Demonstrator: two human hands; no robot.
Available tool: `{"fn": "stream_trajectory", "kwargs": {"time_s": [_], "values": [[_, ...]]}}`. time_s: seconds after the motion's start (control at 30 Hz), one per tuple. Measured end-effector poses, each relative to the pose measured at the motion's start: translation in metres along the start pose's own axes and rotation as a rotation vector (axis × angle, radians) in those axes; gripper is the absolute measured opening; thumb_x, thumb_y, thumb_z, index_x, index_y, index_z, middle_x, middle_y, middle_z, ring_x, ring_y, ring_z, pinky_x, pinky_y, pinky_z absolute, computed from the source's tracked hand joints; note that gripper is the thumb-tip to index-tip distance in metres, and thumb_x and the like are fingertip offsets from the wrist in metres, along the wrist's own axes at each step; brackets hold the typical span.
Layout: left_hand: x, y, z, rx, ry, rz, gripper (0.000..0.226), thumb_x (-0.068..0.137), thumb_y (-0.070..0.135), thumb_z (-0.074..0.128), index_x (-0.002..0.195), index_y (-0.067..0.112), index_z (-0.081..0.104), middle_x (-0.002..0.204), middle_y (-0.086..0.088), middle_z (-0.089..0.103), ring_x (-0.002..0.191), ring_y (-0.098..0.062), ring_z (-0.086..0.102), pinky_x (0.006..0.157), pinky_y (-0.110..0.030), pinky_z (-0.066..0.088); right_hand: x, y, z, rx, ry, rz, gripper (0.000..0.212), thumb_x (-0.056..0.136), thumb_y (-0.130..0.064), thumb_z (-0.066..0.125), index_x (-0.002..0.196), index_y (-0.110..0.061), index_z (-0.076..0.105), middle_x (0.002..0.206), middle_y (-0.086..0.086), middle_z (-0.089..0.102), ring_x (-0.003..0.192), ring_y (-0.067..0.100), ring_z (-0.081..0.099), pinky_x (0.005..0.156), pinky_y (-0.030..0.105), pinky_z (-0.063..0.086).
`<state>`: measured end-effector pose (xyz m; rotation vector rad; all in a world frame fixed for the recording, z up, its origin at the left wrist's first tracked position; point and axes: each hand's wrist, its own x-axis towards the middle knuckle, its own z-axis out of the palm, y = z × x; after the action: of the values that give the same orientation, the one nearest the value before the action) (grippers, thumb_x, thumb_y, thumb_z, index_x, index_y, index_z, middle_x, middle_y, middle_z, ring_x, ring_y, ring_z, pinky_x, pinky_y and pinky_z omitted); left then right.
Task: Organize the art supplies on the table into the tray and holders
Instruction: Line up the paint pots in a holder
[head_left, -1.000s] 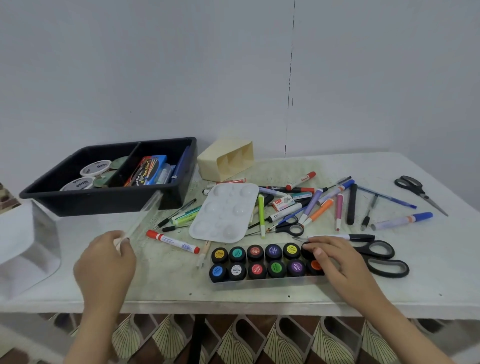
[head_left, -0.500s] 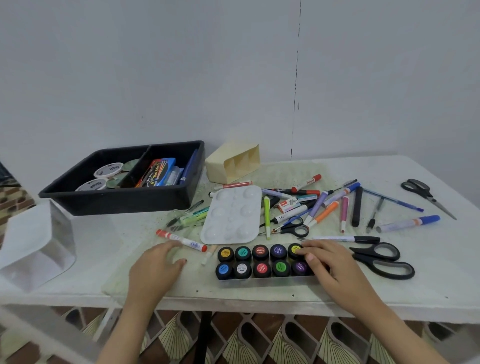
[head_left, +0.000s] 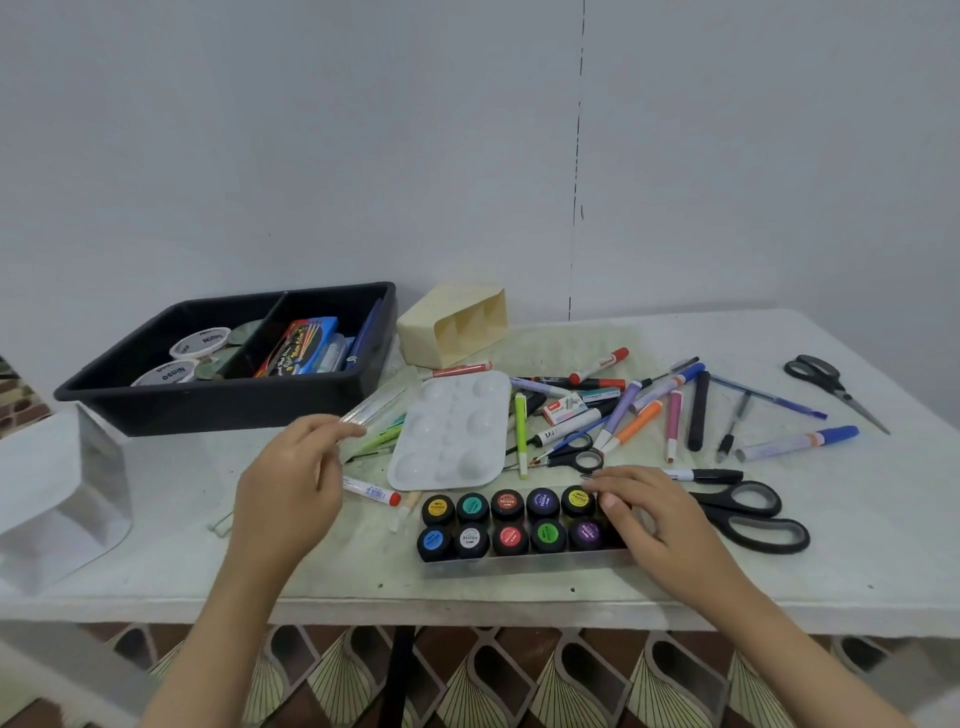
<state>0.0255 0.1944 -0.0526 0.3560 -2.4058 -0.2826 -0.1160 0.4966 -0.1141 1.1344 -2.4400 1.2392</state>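
Even, soft light, faint shadows; wide-angle edges bow, left hand perhaps motion-blurred.

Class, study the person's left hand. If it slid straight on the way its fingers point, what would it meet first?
The left hand points forward-right at the clear plastic strip; its fingertips seem to reach the strip's near end, though contact is unclear. Beyond lies the black tray.
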Motion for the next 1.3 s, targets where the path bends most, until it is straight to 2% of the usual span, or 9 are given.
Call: {"fn": "stream_trajectory", "kwargs": {"time_s": [0.1,0.27,0.47,0.6,0.7,0.83,0.9,1.03,1.3], "values": [[0.016,0.026,-0.014,-0.323,-0.134,-0.037,0.045,0.086,-0.006,0.054,0.104,0.035,0.062,0.102,0.023,0.063,0.090,0.002,0.057,0.073,-0.011,0.041,0.007,-0.011,-0.006,0.110,0.003,0.038,0.038,0.085,-0.052,0.045,0.121,-0.045,0.053,0.119,-0.026,0.058,0.116,-0.007,0.048,0.096,0.012,0.037],[0.030,0.065,-0.012,-0.650,-0.467,-0.046,0.046,0.086,-0.014,0.049,0.103,0.026,0.063,0.096,0.014,0.069,0.082,-0.012,0.064,0.077,-0.028,0.054,0.012,-0.033,-0.013,0.371,-0.032,0.094,0.068,0.082,-0.039,0.069,0.137,-0.054,0.032,0.122,-0.026,0.055,0.107,-0.002,0.058,0.092,0.008,0.041],[0.035,0.079,0.019,-0.777,-0.624,-0.097,0.036,0.088,-0.011,0.050,0.103,0.018,0.064,0.100,0.002,0.071,0.091,-0.016,0.066,0.084,-0.027,0.053,0.010,-0.031,-0.013,0.513,0.060,0.141,0.063,0.085,-0.010,0.065,0.123,-0.057,0.049,0.089,0.002,0.064,0.080,0.018,0.067,0.068,0.022,0.051],[0.027,0.081,0.044,-0.632,-0.634,-0.039,0.032,0.091,0.004,0.054,0.100,0.034,0.061,0.104,0.015,0.066,0.098,0.003,0.059,0.086,-0.016,0.045,0.007,-0.017,-0.012,0.517,0.088,0.216,0.052,0.087,-0.006,0.062,0.126,-0.039,0.055,0.083,0.018,0.061,0.078,0.039,0.061,0.067,0.027,0.055],[0.017,0.072,0.054,-0.453,-0.678,0.038,0.035,0.078,0.043,0.068,0.106,0.055,0.051,0.114,0.031,0.054,0.108,0.011,0.048,0.092,-0.019,0.039,0.002,-0.011,-0.011,0.430,0.113,0.234,0.048,0.088,-0.004,0.061,0.121,-0.040,0.055,0.076,0.005,0.064,0.070,0.022,0.062,0.065,0.016,0.049],[-0.001,0.062,0.051,-0.288,-0.720,0.116,0.088,0.051,0.075,0.069,0.126,0.062,0.026,0.134,0.033,0.026,0.125,0.007,0.025,0.104,-0.027,0.029,-0.006,-0.008,-0.009,0.240,0.135,0.223,0.045,0.089,-0.012,0.062,0.122,-0.041,0.054,0.077,-0.014,0.062,0.073,0.008,0.056,0.068,0.008,0.041],[-0.012,0.057,0.047,-0.186,-0.724,0.132,0.108,0.048,0.072,0.073,0.136,0.055,0.014,0.134,0.028,0.014,0.124,0.005,0.015,0.103,-0.024,0.025,-0.009,-0.009,-0.008,0.213,0.145,0.232,0.043,0.088,-0.015,0.063,0.122,-0.039,0.054,0.081,-0.017,0.061,0.076,0.005,0.055,0.068,0.007,0.040],[-0.024,0.044,0.047,-0.180,-0.659,0.168,0.096,0.057,0.055,0.072,0.132,0.057,0.012,0.124,0.027,0.023,0.114,0.008,0.025,0.099,-0.019,0.035,-0.009,-0.007,-0.005,0.156,0.151,0.241,0.035,0.089,-0.029,0.062,0.123,-0.036,0.055,0.077,-0.012,0.061,0.085,0.004,0.055,0.071,0.007,0.039],[-0.012,0.028,0.051,-0.522,-0.693,-0.102,0.090,0.048,0.046,0.080,0.123,0.052,0.031,0.122,0.025,0.048,0.110,0.012,0.047,0.084,-0.007,0.041,-0.005,0.004,-0.009,0.047,-0.076,0.224,0.066,0.069,-0.070,0.050,0.130,-0.050,0.034,0.128,-0.037,0.035,0.123,-0.016,0.029,0.098,0.010,0.023]]}}
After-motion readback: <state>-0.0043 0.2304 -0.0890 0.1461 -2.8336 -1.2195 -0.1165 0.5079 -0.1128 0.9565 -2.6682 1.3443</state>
